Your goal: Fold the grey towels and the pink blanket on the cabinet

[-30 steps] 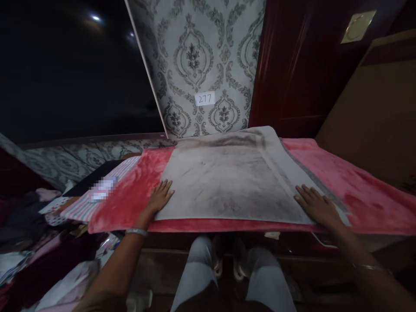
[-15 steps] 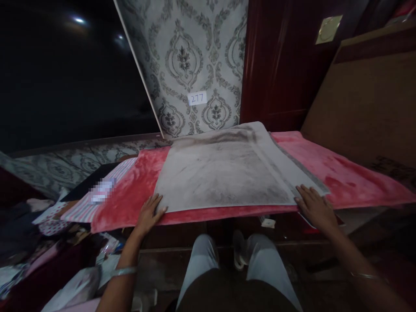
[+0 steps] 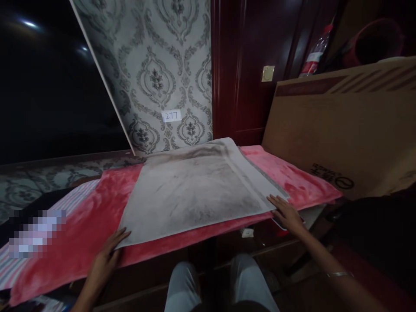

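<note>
L hand (image 3: 106, 255), R hand (image 3: 287, 215) on gray cloth (image 3: 195, 186); TV (image 3: 48, 86) cut off.

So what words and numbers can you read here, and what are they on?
"277": handwritten on white paper on the patterned wall.
Cardboard box: upside-down lettering and a round logo, too blurred to read surely.
Bottle: label too small.
Striped cloth: pixelated patch over it, nothing readable.

Damask-patterned wallpaper (image 3: 175, 56) rises at 11 o'clock beside a dark screen (image 3: 48, 91) at 10 o'clock, its glossy face catching two reflections (image 3: 30, 24). Dark red panelling (image 3: 240, 60) stands at 1 o'clock, cardboard (image 3: 341, 125) at 3.
</note>
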`<state>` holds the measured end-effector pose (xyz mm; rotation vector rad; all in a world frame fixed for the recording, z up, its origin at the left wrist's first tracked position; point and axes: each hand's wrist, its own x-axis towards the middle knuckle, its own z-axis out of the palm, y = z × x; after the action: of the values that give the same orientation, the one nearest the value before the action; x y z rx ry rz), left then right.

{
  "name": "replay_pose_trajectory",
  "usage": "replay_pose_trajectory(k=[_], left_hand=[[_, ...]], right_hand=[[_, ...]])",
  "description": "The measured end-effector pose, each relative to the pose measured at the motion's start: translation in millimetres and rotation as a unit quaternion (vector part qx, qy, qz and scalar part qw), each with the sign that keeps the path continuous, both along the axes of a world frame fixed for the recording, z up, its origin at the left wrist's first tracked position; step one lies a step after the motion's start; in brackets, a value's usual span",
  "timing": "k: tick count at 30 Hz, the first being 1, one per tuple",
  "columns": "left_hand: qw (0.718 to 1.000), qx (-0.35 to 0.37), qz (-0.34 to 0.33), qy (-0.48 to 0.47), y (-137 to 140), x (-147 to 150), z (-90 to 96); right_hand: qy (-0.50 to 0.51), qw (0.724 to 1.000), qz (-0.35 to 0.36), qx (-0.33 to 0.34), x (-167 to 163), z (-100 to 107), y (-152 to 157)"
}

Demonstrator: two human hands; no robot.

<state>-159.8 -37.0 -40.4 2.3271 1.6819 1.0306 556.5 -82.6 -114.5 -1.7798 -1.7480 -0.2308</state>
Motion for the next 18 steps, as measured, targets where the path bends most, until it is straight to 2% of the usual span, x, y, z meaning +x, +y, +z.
replay_pose_trajectory(k=[3,9,13,16,18], left_hand=[[0.999,0.000,0.017,-0.045,4.3,1.0,3.8],[0.993,-0.019,0.028,-0.110,5.9,1.8,19.1],[0.991,-0.051,0.040,-0.119,6.0,1.9,33.0],[0.984,-0.064,0.092,-0.142,7.8,13.1,46.5],[0.973,-0.076,0.136,-0.168,8.4,25.2,54.6]], right_hand=[[0.024,0.999,0.022,0.022,8.6,3.6,3.3],[0.094,0.991,0.001,0.092,20.1,21.3,4.9],[0.195,0.972,-0.018,0.131,13.5,44.0,6.0],[0.272,0.950,-0.058,0.145,5.1,66.0,9.2],[0.317,0.935,-0.090,0.131,-0.1,80.4,12.1]])
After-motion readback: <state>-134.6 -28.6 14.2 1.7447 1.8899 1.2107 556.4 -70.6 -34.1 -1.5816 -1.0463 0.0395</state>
